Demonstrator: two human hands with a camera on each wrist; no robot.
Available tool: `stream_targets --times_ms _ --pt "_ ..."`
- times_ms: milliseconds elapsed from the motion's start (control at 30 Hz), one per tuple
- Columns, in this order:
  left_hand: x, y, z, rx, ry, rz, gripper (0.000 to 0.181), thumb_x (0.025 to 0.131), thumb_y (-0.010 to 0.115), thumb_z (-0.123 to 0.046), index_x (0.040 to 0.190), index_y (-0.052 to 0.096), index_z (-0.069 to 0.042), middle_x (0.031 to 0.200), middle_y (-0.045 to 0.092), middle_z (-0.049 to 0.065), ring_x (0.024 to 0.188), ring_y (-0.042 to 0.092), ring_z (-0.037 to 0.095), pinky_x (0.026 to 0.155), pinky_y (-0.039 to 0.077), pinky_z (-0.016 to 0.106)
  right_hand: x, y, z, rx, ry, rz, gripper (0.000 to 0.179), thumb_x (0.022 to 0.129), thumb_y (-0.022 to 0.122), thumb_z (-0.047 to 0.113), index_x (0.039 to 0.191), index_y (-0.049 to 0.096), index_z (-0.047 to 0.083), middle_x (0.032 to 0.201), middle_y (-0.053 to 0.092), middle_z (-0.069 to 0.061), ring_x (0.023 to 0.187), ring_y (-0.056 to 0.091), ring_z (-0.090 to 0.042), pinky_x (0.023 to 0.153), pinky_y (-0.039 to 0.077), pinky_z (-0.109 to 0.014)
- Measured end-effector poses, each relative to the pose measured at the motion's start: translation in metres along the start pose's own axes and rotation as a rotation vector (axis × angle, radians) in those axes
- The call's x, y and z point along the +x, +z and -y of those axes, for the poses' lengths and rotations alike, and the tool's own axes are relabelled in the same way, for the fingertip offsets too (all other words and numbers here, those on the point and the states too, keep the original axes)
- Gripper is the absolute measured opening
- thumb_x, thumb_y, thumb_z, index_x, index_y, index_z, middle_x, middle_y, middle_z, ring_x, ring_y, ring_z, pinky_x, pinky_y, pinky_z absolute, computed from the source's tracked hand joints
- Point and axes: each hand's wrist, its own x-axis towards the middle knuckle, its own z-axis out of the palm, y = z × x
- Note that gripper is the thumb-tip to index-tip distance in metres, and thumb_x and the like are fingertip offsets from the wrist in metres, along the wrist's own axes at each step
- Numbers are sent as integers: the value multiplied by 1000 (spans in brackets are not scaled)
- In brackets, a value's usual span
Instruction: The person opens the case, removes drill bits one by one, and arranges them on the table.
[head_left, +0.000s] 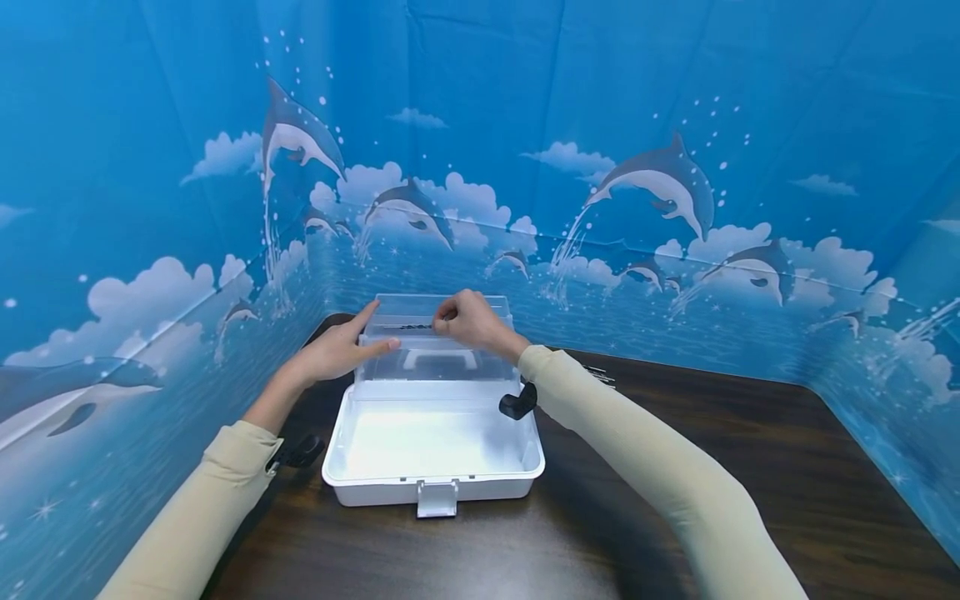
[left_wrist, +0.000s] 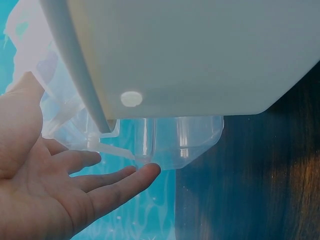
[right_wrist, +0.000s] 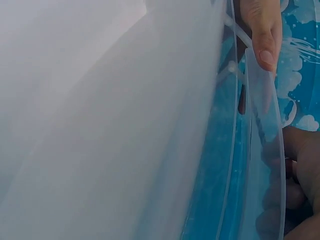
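Observation:
A white plastic box (head_left: 433,492) stands with its clear lid (head_left: 371,367) tipped up behind it. At the lid's left edge my left hand (head_left: 337,350) holds on, thumb across the front and the index finger stretched up the side. The left wrist view shows its other fingers (left_wrist: 120,195) nearly straight behind the lid. Between thumb and fingertips my right hand (head_left: 472,321) pinches a thin dark drill bit (head_left: 415,327), which points left over the shallow compartment in the lid. Through the clear plastic, the right wrist view shows the drill bit's dark twisted shaft (right_wrist: 261,131).
Several thin metal rods (head_left: 600,377) lie on the dark wooden table (head_left: 675,417), just behind the right forearm. The box's front latch (head_left: 437,500) hangs down. A blue dolphin-print curtain (head_left: 480,125) encloses the table at the back and left.

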Motion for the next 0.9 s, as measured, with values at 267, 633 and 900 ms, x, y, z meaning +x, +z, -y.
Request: stream_targets --times_ms 267,633,900 --pt "0 0 -1 16 -4 -5 108 95 56 -69 164 -7 -15 163 16 29 139 36 52 102 36 71 -3 -5 -3 32 -39 -86 19 101 61 9 94 78 5 75 65 -6 61 49 -17 63 44 -32" --pt "0 4 2 11 9 -3 106 96 55 -68 165 -6 -16 164 17 28 138 38 52 101 38 70 -32 -37 -30 -3 -69 -196 19 102 60 12 98 78 6 73 62 -4 59 44 -18 60 39 -35" --pt "0 4 2 38 8 -19 106 96 55 -68 165 -6 -15 163 17 29 137 38 52 100 38 71 -69 -78 -61 -13 10 -293 20 102 63 17 107 77 3 71 60 -7 59 43 -22 58 36 -38"
